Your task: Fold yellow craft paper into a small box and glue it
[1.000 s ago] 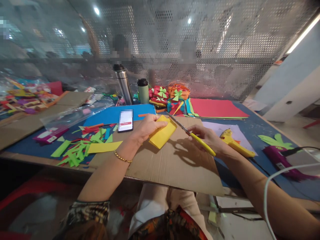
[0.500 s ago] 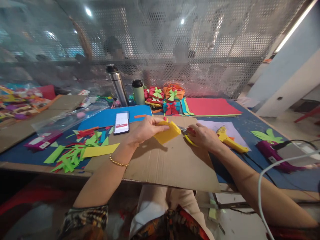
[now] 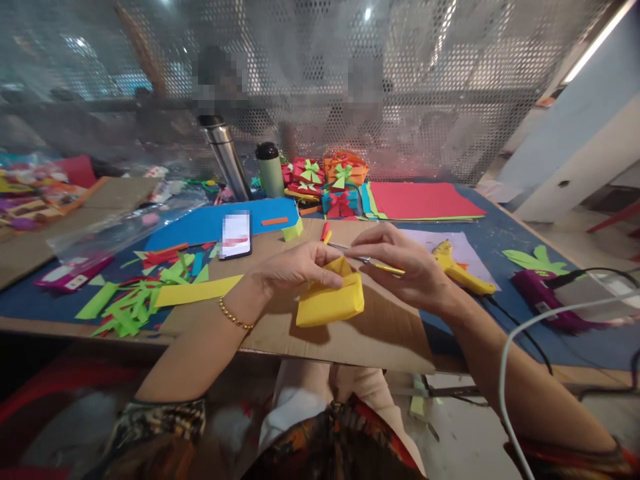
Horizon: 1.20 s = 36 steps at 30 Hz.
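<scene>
My left hand (image 3: 305,267) grips a folded yellow paper pouch (image 3: 330,307) by its upper edge, above the cardboard sheet (image 3: 280,340). The pouch is tilted, with its open top toward my right hand. In my right hand (image 3: 405,267) is a pair of scissors (image 3: 370,260), seen nearly edge-on, with silver metal and a yellow handle. My right fingers reach close to the pouch's top; whether they touch it I cannot tell. Beyond my left hand lies a small red and yellow piece (image 3: 325,232), its kind unclear. A light green folded paper (image 3: 293,231) stands nearby.
Green paper scraps (image 3: 130,307) and a yellow strip (image 3: 197,291) lie left, below a phone (image 3: 236,235). A yellow glue gun (image 3: 460,270) sits right, its cord running forward. A steel flask (image 3: 227,157), green bottle (image 3: 270,170), bowed paper boxes (image 3: 343,180) and red sheets (image 3: 420,200) stand behind.
The yellow pouch has come lower and turned so its open top shows. My right hand has lifted the scissors and moved in closer to the pouch. The view has shifted slightly.
</scene>
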Tool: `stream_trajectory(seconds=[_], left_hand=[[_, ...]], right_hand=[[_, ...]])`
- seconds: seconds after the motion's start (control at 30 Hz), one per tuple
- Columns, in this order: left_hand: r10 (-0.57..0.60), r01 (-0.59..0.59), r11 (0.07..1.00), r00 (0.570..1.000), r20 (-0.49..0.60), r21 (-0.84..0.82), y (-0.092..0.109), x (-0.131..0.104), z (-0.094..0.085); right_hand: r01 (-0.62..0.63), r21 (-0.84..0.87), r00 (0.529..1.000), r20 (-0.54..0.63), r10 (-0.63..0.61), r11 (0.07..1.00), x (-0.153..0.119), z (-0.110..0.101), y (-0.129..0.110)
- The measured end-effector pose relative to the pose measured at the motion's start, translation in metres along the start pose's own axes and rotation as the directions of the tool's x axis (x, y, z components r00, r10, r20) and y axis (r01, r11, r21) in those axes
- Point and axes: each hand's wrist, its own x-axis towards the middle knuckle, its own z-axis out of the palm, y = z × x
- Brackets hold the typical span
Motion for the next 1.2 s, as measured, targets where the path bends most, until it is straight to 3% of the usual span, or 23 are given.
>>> stream_trajectory(seconds=[0.17, 0.43, 0.53, 0.67, 0.8, 0.93, 1.03, 1.1, 1.2], left_hand=[[0.106, -0.107, 0.994, 0.994, 0.009, 0.022, -0.002, 0.004, 0.001], [0.064, -0.072, 0.988, 0.996, 0.06, 0.136, -0.002, 0.002, 0.0], [0.172, -0.158, 0.952, 0.985, -0.031, 0.261, -0.001, 0.001, -0.004], [0.411, -0.301, 0.862, 0.885, -0.217, 0.407, 0.004, -0.004, -0.004], [0.39, -0.228, 0.842, 0.884, -0.259, 0.489, 0.012, -0.004, 0.008], [0.372, -0.088, 0.794, 0.853, -0.366, 0.601, 0.012, 0.004, 0.02], [0.381, -0.081, 0.794, 0.839, -0.388, 0.603, 0.011, 0.009, 0.024], [0.471, -0.118, 0.722, 0.806, -0.358, 0.682, 0.013, 0.009, 0.026], [0.655, -0.2, 0.486, 0.728, -0.203, 0.851, 0.021, 0.005, 0.027]], right_hand=[[0.053, 0.094, 0.995, 0.085, -0.061, 0.994, 0.001, 0.004, -0.011], [0.041, 0.095, 0.998, 0.048, -0.046, 0.995, -0.002, 0.007, -0.011], [-0.004, 0.024, 1.0, 0.006, 0.004, 1.0, -0.002, 0.004, -0.011], [-0.131, -0.066, 0.988, -0.087, 0.125, 0.989, -0.002, 0.002, -0.006], [-0.221, -0.128, 0.972, -0.109, 0.207, 0.967, -0.003, 0.004, -0.002], [-0.229, -0.15, 0.971, -0.103, 0.215, 0.962, -0.003, 0.009, -0.004], [-0.205, -0.199, 0.973, -0.145, 0.178, 0.958, -0.003, 0.011, -0.008], [-0.17, -0.218, 0.975, -0.181, 0.131, 0.961, -0.002, 0.009, -0.011], [-0.146, -0.099, 0.977, -0.17, 0.128, 0.984, -0.002, -0.002, -0.016]])
